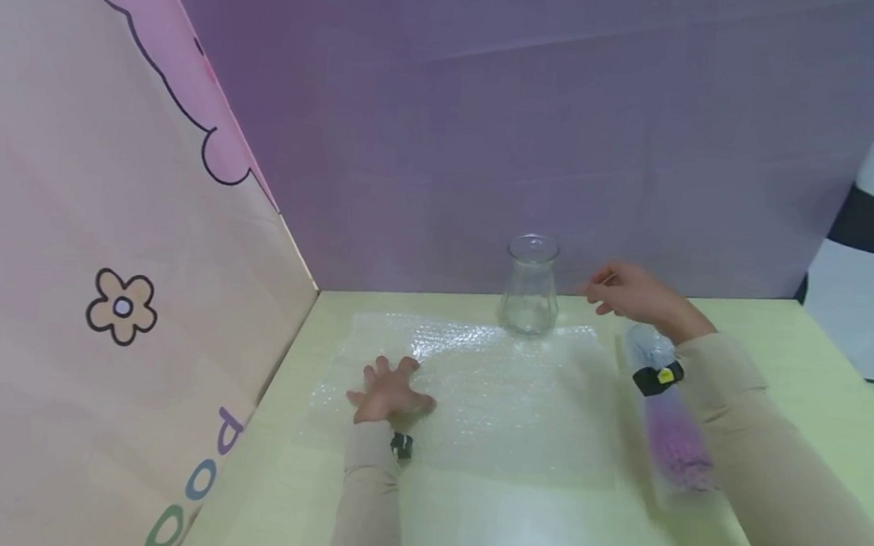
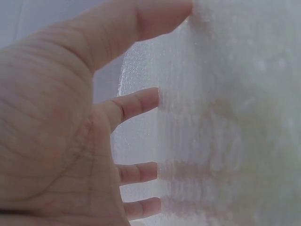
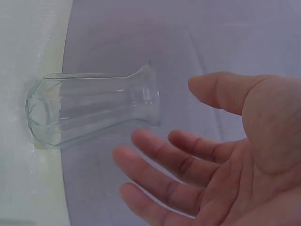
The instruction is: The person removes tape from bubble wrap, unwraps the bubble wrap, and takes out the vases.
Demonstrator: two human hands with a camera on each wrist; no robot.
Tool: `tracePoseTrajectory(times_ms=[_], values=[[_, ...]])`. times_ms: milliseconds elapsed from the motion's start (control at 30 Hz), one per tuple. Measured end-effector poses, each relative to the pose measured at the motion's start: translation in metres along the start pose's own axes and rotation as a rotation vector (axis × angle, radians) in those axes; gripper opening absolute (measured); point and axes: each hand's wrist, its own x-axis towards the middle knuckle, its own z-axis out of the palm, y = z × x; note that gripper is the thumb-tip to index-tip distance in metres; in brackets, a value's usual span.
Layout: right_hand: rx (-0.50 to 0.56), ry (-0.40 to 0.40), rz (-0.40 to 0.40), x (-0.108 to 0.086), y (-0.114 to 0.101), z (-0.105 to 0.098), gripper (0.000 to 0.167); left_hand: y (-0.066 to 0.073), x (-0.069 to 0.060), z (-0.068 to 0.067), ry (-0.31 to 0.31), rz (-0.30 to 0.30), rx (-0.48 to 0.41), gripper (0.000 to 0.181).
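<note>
Seeing glass vase (image 1: 530, 294) upright, long axis vertical, at far edge of bubble wrap (image 1: 512, 403), just left of relaxed, empty right hand (image 1: 634, 296), with splayed, non-grasping left hand (image 1: 390, 391) farther off on the wrap.

Booth (image 1: 445, 140) with cartoon-printed walls (image 1: 202, 309)

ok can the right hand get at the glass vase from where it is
Probably yes: the right hand is close to the glass vase, its fingers relaxed and holding nothing, and nothing visible stands in the gap between them.
</note>
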Motion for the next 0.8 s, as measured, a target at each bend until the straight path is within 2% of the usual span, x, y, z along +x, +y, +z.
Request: tracePoseTrajectory(times_ms=[167,267,633,800], values=[[-0.052,0.055,-0.098,-0.026,0.005,0.002,0.05,-0.001,0.001,-0.001,-0.005,0.004,-0.013,0.079],[-0.028,0.077,-0.122,-0.041,0.014,0.003,0.051,0.0,0.001,-0.002,-0.005,0.008,-0.021,0.078],[0.146,0.247,-0.153,-0.084,0.065,-0.004,0.038,0.0,0.004,-0.001,-0.008,0.007,-0.013,0.078],[0.186,0.316,-0.119,-0.098,0.082,-0.006,0.034,-0.001,0.004,0.0,-0.007,0.008,-0.009,0.079]])
